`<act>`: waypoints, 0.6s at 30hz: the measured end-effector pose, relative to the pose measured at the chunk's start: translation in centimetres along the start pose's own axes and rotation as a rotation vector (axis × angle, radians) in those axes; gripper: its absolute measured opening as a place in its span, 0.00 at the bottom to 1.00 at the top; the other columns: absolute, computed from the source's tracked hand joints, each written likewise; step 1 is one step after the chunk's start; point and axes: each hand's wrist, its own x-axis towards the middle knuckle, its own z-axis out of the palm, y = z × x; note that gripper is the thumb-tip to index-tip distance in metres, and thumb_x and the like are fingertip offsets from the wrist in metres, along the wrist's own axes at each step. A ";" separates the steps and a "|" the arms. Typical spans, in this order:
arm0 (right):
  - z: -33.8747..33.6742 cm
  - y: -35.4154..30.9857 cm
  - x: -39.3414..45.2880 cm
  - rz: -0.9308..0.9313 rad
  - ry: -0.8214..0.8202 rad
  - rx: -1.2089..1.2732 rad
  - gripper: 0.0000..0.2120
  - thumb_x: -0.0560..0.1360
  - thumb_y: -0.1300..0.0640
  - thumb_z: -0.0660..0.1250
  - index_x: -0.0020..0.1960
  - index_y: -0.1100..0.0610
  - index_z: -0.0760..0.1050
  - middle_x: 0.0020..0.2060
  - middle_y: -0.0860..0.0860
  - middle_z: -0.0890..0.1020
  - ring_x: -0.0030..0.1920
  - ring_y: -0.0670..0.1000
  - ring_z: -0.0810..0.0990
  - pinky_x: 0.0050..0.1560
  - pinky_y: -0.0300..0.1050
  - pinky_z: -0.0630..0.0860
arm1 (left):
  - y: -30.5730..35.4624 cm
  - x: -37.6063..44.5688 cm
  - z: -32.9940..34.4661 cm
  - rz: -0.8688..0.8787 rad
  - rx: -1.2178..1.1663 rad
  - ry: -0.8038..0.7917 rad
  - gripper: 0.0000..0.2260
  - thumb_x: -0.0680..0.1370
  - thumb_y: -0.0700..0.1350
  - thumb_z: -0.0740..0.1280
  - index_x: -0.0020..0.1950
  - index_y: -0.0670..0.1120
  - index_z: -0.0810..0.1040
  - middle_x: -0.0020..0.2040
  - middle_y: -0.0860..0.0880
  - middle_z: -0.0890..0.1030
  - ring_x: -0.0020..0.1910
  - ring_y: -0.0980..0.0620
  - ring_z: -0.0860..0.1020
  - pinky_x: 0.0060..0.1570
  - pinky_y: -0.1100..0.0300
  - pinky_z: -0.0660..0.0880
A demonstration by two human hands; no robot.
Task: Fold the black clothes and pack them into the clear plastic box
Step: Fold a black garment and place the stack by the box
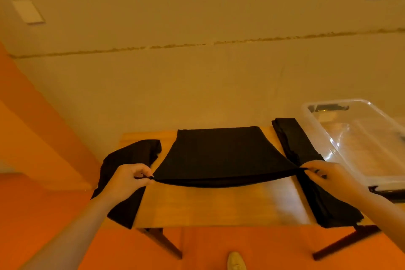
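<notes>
Head view shows both hands pinching the near corners of a black garment [221, 153] spread across the middle of the wooden surface [219, 206]: the left hand [128, 180] grips its left corner, the right hand [328, 176] its right corner, so the near hem hangs taut between them, running left to right. The far edge lies flat, away from the person. A second black piece [122, 173] drapes off the left side; a third [306, 160] lies lengthwise right, beside the clear plastic box [359, 138], which is nearest the right hand.

left hand [129, 178] pinching, right hand [328, 173] too (arms outstretched)
</notes>
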 end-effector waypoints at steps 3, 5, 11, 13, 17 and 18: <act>2.1 0.6 -2.3 0.004 -0.022 -0.018 0.14 0.74 0.64 0.69 0.52 0.46 0.77 0.39 0.43 0.81 0.46 0.37 0.78 0.44 0.28 0.75 | -1.4 -2.4 1.8 0.034 0.057 -0.035 0.07 0.72 0.39 0.74 0.40 0.50 0.82 0.42 0.60 0.82 0.47 0.65 0.78 0.49 0.68 0.71; 3.7 1.0 -3.7 0.029 0.003 -0.008 0.13 0.74 0.63 0.70 0.53 0.49 0.78 0.40 0.42 0.81 0.41 0.40 0.80 0.42 0.34 0.78 | -2.5 -3.8 3.2 0.010 0.064 -0.021 0.06 0.72 0.38 0.74 0.40 0.50 0.82 0.41 0.56 0.82 0.46 0.62 0.78 0.50 0.64 0.71; 8.0 1.7 -7.5 0.139 0.004 0.051 0.12 0.74 0.65 0.69 0.53 0.52 0.79 0.39 0.45 0.81 0.40 0.44 0.81 0.37 0.34 0.75 | -4.9 -7.2 6.8 -0.072 0.091 0.032 0.09 0.73 0.38 0.73 0.41 0.52 0.79 0.43 0.52 0.80 0.46 0.58 0.78 0.42 0.69 0.70; 9.1 2.0 -8.3 0.178 -0.019 0.051 0.11 0.74 0.65 0.69 0.54 0.54 0.78 0.39 0.45 0.80 0.39 0.45 0.80 0.39 0.33 0.73 | -5.6 -8.0 7.9 -0.067 0.111 0.041 0.11 0.72 0.38 0.74 0.40 0.53 0.78 0.43 0.53 0.80 0.45 0.58 0.78 0.41 0.68 0.71; 10.3 2.6 -8.8 0.190 -0.047 -0.027 0.12 0.74 0.65 0.69 0.56 0.55 0.78 0.39 0.42 0.76 0.38 0.42 0.77 0.37 0.31 0.70 | -6.7 -8.5 9.7 -0.071 0.135 0.035 0.09 0.72 0.36 0.73 0.40 0.51 0.79 0.42 0.54 0.80 0.45 0.59 0.78 0.44 0.68 0.74; 10.5 2.7 -8.8 0.190 -0.057 -0.042 0.12 0.74 0.64 0.69 0.56 0.55 0.78 0.40 0.43 0.76 0.38 0.42 0.77 0.36 0.31 0.71 | -7.0 -8.5 10.0 -0.074 0.138 0.041 0.09 0.72 0.36 0.73 0.41 0.50 0.79 0.43 0.54 0.79 0.46 0.59 0.78 0.43 0.69 0.72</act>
